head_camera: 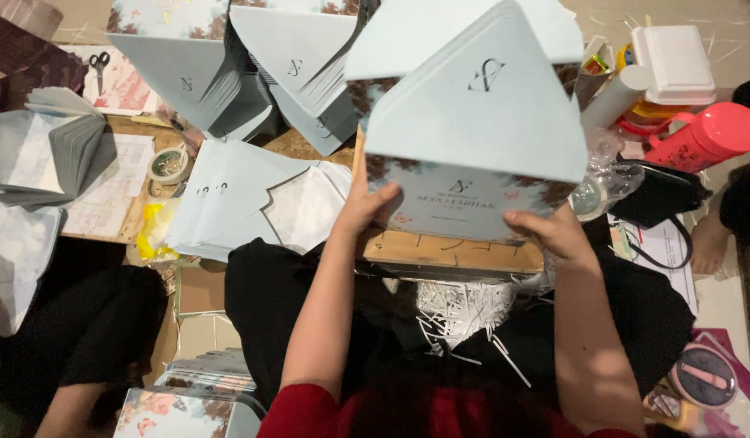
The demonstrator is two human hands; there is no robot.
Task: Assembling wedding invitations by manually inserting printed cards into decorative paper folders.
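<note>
Bright, even overhead light (soft shadows), slight blur toward wide-angle edges.

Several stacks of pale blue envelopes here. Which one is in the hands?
The raised stack of pale blue paper envelopes at centre right, gripped at its lower edge by left hand and right hand. The other envelope stacks rest untouched on the table.

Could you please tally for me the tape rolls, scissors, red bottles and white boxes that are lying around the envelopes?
Tape rolls: 1
Scissors: 1
Red bottles: 1
White boxes: 1
Total: 4
</note>
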